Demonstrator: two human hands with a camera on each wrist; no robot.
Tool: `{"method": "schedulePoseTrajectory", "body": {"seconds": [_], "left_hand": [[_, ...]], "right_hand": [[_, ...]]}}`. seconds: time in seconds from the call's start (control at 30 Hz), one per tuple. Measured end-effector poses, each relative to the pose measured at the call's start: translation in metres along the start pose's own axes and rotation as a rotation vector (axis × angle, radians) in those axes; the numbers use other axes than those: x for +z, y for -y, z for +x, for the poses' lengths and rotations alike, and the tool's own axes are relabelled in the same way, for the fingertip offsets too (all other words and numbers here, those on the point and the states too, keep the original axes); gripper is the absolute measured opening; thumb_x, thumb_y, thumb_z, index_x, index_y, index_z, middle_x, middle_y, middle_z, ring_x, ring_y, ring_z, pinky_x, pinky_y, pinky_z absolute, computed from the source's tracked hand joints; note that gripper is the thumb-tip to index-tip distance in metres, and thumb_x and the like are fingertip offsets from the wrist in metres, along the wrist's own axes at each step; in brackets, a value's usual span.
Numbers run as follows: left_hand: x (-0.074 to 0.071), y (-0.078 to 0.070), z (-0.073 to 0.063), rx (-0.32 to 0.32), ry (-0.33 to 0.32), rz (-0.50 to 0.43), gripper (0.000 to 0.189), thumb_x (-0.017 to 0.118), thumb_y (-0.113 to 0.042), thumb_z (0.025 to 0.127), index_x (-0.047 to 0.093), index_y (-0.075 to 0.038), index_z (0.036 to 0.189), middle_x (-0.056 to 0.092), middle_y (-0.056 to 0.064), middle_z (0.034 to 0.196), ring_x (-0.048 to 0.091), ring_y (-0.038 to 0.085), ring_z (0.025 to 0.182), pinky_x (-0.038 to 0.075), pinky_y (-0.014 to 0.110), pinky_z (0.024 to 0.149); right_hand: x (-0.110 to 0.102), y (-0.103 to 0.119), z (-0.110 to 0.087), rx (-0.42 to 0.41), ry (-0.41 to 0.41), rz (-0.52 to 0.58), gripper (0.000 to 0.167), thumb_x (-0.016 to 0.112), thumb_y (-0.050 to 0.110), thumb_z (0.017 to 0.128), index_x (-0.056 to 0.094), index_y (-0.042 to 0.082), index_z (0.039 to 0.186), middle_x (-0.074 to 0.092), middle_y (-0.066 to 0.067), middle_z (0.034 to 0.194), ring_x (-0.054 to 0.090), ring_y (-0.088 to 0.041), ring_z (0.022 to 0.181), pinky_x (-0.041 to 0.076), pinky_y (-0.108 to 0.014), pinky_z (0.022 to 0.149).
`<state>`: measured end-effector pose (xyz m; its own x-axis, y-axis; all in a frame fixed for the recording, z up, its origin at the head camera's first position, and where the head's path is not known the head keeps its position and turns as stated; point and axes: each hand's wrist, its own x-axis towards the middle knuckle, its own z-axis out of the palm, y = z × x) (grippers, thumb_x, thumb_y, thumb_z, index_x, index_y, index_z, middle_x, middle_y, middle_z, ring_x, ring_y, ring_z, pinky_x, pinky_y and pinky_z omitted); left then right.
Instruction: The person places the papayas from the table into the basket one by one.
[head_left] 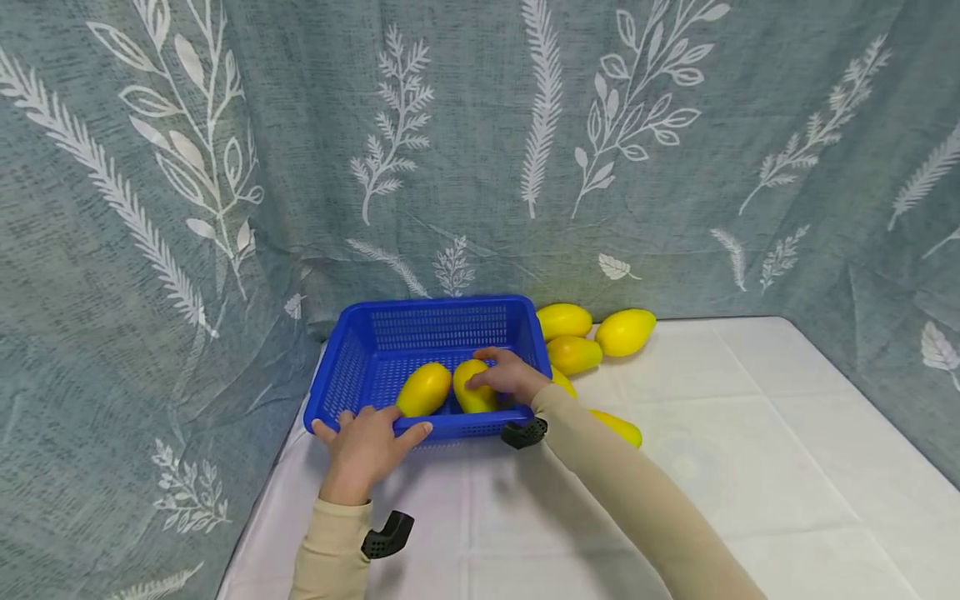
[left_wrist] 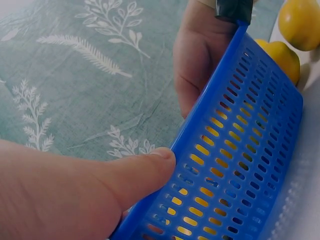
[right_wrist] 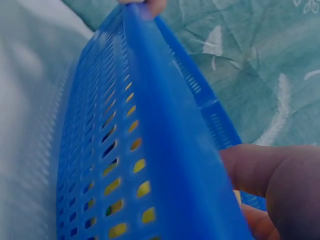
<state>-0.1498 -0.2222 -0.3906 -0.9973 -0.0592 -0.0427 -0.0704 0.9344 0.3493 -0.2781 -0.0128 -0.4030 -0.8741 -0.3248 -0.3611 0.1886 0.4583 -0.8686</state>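
Okay, right hand [head_left: 510, 375] has thumb and fingers round one yellow mango [head_left: 476, 400], low inside the blue basket [head_left: 435, 305] by its near wall. Left hand [head_left: 363, 450] grips the basket's near edge, thumb outside. To do it well: left hand firm so the basket can't slide or tip, right wrist clear of the edge, fruit lowered fully onto the bottom, then let go gently; smooth skin probably rolls easily, so a drop could knock the neighbour.

Counts: one basket, two hands, seven mangoes visible. Two in the basket, held one plus another mango [head_left: 424, 389] just left; five loose mangoes [head_left: 626, 332] right of it on the worktop [head_left: 712, 475], two partly hidden. More under the right hand? Can't tell.
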Motion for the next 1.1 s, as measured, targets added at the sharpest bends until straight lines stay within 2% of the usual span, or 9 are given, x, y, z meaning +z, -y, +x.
{"method": "schedulePoseTrajectory", "body": {"seconds": [0.27,0.37,0.53,0.6,0.67,0.8,0.93,1.03,1.1], "left_hand": [[-0.003,-0.003,0.0,0.01,-0.018,-0.013,0.064,0.062,-0.055,0.095,0.066,-0.004,0.133,0.063,0.032,0.128,0.041,0.068,0.128,0.003,0.091,0.102],[-0.004,-0.005,0.0,-0.002,-0.004,-0.007,0.064,0.062,-0.055,0.096,0.066,-0.004,0.134,0.062,0.032,0.131,0.04,0.068,0.129,0.004,0.09,0.103],[-0.004,-0.006,-0.002,-0.016,0.018,0.008,0.066,0.06,-0.057,0.096,0.065,-0.004,0.134,0.061,0.033,0.132,0.041,0.068,0.129,0.005,0.091,0.103],[-0.002,-0.006,-0.002,-0.015,0.02,0.013,0.066,0.059,-0.058,0.096,0.065,-0.004,0.133,0.061,0.033,0.131,0.041,0.068,0.128,0.005,0.091,0.102],[0.001,-0.005,-0.003,-0.017,0.02,0.001,0.066,0.059,-0.057,0.096,0.066,-0.003,0.133,0.061,0.033,0.132,0.041,0.068,0.128,0.005,0.091,0.102],[0.005,-0.004,-0.004,-0.017,-0.008,-0.03,0.062,0.061,-0.055,0.096,0.068,-0.003,0.13,0.063,0.032,0.128,0.044,0.066,0.124,0.003,0.09,0.102],[0.004,-0.004,-0.003,-0.006,-0.028,-0.035,0.06,0.062,-0.054,0.095,0.07,-0.004,0.127,0.066,0.029,0.125,0.045,0.065,0.123,0.003,0.09,0.102],[0.002,-0.004,-0.002,0.003,-0.025,-0.031,0.06,0.061,-0.055,0.095,0.07,-0.004,0.126,0.066,0.03,0.126,0.044,0.067,0.124,0.002,0.09,0.102],[0.002,-0.002,-0.002,0.004,-0.022,-0.027,0.061,0.061,-0.055,0.096,0.069,-0.003,0.127,0.065,0.032,0.127,0.043,0.068,0.125,0.002,0.09,0.102]], "right_hand": [[0.003,0.004,0.001,0.007,0.013,-0.064,0.067,0.075,0.018,0.089,0.049,0.016,0.151,0.045,-0.015,0.157,0.05,-0.034,0.137,0.042,-0.057,0.115],[0.003,0.003,0.0,0.007,0.022,-0.055,0.067,0.076,0.016,0.089,0.049,0.015,0.151,0.052,-0.015,0.149,0.056,-0.032,0.126,0.05,-0.055,0.107],[0.002,0.001,-0.002,-0.025,0.047,0.017,0.068,0.073,0.009,0.09,0.046,0.011,0.152,0.063,-0.018,0.125,0.062,-0.028,0.103,0.06,-0.048,0.091],[-0.001,0.001,-0.006,-0.055,0.031,0.048,0.066,0.072,0.008,0.092,0.046,0.011,0.152,0.063,-0.02,0.126,0.064,-0.029,0.105,0.061,-0.045,0.087],[-0.006,-0.001,-0.011,-0.097,-0.001,0.074,0.063,0.07,0.008,0.094,0.046,0.012,0.152,0.06,-0.021,0.135,0.066,-0.032,0.112,0.061,-0.043,0.087],[-0.026,-0.004,-0.032,-0.211,-0.067,0.15,0.059,0.066,0.009,0.097,0.045,0.009,0.152,0.049,-0.025,0.151,0.063,-0.036,0.124,0.061,-0.04,0.091],[-0.065,-0.019,-0.06,-0.29,-0.12,0.299,0.057,0.059,0.009,0.101,0.039,0.005,0.154,0.045,-0.029,0.153,0.065,-0.029,0.118,0.06,-0.036,0.094],[-0.1,-0.044,-0.079,-0.29,-0.16,0.413,0.058,0.056,0.014,0.104,0.033,0.005,0.157,0.045,-0.026,0.152,0.067,-0.019,0.111,0.059,-0.031,0.093],[-0.122,-0.065,-0.089,-0.261,-0.184,0.481,0.063,0.056,0.02,0.105,0.027,0.005,0.159,0.05,-0.019,0.146,0.069,-0.014,0.108,0.059,-0.029,0.092]]}}
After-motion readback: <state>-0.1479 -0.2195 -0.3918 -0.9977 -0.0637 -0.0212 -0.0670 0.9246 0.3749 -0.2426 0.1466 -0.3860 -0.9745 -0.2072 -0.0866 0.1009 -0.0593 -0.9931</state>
